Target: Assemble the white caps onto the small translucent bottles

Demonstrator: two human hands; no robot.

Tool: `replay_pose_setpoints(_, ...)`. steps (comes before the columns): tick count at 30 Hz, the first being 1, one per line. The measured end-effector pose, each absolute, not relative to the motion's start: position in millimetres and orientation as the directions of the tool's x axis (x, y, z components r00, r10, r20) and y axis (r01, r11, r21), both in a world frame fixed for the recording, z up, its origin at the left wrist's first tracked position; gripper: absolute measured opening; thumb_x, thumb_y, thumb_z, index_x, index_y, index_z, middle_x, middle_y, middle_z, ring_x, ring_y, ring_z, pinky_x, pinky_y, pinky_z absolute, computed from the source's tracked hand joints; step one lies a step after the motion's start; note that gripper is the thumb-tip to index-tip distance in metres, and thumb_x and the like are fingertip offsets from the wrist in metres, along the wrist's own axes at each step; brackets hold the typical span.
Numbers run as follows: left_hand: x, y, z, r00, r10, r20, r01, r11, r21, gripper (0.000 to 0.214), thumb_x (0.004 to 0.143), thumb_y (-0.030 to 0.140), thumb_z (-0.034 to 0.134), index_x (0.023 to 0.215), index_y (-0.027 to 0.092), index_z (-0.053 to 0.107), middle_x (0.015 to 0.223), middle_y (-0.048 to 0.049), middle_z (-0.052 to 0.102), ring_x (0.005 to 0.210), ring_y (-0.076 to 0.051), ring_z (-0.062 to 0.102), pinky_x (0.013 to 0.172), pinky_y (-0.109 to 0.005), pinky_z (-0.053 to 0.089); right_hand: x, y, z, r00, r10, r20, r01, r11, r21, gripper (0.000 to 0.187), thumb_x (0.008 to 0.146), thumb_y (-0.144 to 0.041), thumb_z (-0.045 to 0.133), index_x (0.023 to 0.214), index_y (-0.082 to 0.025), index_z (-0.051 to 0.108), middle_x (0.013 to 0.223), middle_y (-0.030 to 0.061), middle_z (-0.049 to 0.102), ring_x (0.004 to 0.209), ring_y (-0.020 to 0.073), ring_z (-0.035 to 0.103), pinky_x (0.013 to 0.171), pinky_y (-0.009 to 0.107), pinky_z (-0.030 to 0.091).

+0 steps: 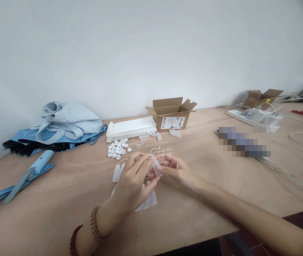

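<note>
A small translucent plastic bottle [156,168] is held up between my two hands over the table. My right hand [175,168] grips it, thumb and fingers closed on its side. The fingers of my left hand [137,177] are pinched at the bottle's top end; a smaller part there is hidden by the fingertips. Beneath and beside my left hand lie several similar bottles [151,196], some with cream cords at their ends. Behind the hands are more cream cords [163,151] and a heap of white caps [117,147].
A stack of white packets [131,128] lies beside an open cardboard box [174,117], with loose bottles [175,133] in front. At left are a pale blue cloth bag [68,119] and a blue umbrella [42,161]. A power strip [250,119] with cables and a blurred-out object [242,142] lie at right.
</note>
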State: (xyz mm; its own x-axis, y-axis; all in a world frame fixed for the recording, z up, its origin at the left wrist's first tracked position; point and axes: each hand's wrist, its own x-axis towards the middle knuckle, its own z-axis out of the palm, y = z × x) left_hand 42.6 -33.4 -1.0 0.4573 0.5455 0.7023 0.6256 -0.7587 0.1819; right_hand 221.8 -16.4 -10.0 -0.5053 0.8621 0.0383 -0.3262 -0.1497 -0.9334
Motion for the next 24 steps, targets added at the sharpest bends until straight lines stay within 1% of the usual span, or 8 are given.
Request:
replay_pose_setpoints(3,43,-34,0,0.45,0.555,0.7,0.617,-0.76,0.205,0.04,0.075,0.012,0.066,0.113,0.015,0.054,0.114,-0.0115,0.062,0.109,-0.028,0.048,0.094,-0.046,0.046,222,-16,-11,-0.506,0.861,0.049,-0.321,-0.135,-0.937,0.033,0.074,-0.034,0.072,0.097,-0.019,0.053,0.079,0.0021,0.069,0.072,0.0177,0.069,0.075,0.036,0.052)
replay_pose_setpoints(6,44,-35,0,0.456,0.574,0.68,0.591,-0.767,0.251,0.039,0.073,0.013,0.066,0.11,0.016,0.055,0.113,-0.0103,0.062,0.109,-0.028,0.047,0.094,-0.045,0.044,223,-14,-13,-0.507,0.86,0.057,-0.248,-0.082,-0.965,0.032,0.075,-0.035,0.07,0.096,-0.019,0.051,0.071,0.0006,0.068,0.062,0.0151,0.067,0.057,0.026,0.05)
replay_pose_setpoints(8,44,-36,-1,0.469,0.591,0.656,0.567,-0.771,0.29,0.039,0.072,0.014,0.067,0.109,0.017,0.054,0.111,-0.0092,0.062,0.109,-0.027,0.047,0.094,-0.045,0.043,225,-13,-14,-0.528,0.849,0.031,-0.152,-0.059,-0.987,0.031,0.076,-0.038,0.068,0.093,-0.019,0.05,0.065,-0.0015,0.066,0.052,0.0136,0.064,0.042,0.02,0.042)
replay_pose_setpoints(10,45,-38,-2,0.511,0.616,0.6,0.541,-0.773,0.333,0.038,0.071,0.015,0.067,0.107,0.018,0.054,0.109,-0.0078,0.061,0.107,-0.027,0.046,0.093,-0.044,0.043,230,-12,-13,-0.569,0.822,-0.037,-0.016,-0.056,-0.998,0.029,0.077,-0.04,0.067,0.086,-0.019,0.05,0.057,-0.0042,0.062,0.043,0.0118,0.061,0.034,0.016,0.033)
replay_pose_setpoints(12,46,-41,-3,0.579,0.636,0.511,0.52,-0.77,0.37,0.037,0.069,0.015,0.067,0.104,0.019,0.054,0.105,-0.0064,0.062,0.106,-0.027,0.046,0.09,-0.044,0.043,236,-10,-11,-0.618,0.773,-0.141,0.151,-0.059,-0.987,0.028,0.077,-0.041,0.066,0.077,-0.018,0.05,0.054,-0.0046,0.06,0.038,0.0102,0.058,0.032,0.015,0.028)
replay_pose_setpoints(15,47,-46,-3,0.658,0.647,0.385,0.517,-0.76,0.395,0.035,0.067,0.015,0.067,0.099,0.02,0.054,0.1,-0.0049,0.061,0.102,-0.028,0.046,0.087,-0.044,0.041,244,-8,-6,-0.685,0.672,-0.282,0.342,-0.045,-0.939,0.029,0.079,-0.044,0.063,0.073,-0.017,0.053,0.059,-0.0013,0.064,0.037,0.008,0.056,0.031,0.015,0.028)
replay_pose_setpoints(18,47,-48,-2,0.683,0.668,0.295,0.546,-0.736,0.401,0.03,0.065,0.015,0.067,0.092,0.02,0.054,0.1,-0.0047,0.06,0.099,-0.028,0.046,0.085,-0.044,0.04,246,-7,-3,-0.728,0.595,-0.34,0.404,-0.028,-0.915,0.034,0.08,-0.048,0.06,0.074,-0.015,0.057,0.061,0.0005,0.065,0.037,0.0073,0.055,0.031,0.015,0.029)
replay_pose_setpoints(24,44,-49,-2,0.66,0.721,0.211,0.604,-0.676,0.423,0.031,0.065,0.021,0.067,0.092,0.02,0.053,0.098,-0.0044,0.058,0.097,-0.027,0.045,0.083,-0.041,0.038,243,-7,-6,-0.718,0.589,-0.372,0.435,-0.039,-0.9,0.029,0.077,-0.042,0.064,0.075,-0.014,0.058,0.058,-0.0011,0.063,0.035,0.0075,0.054,0.03,0.015,0.032)
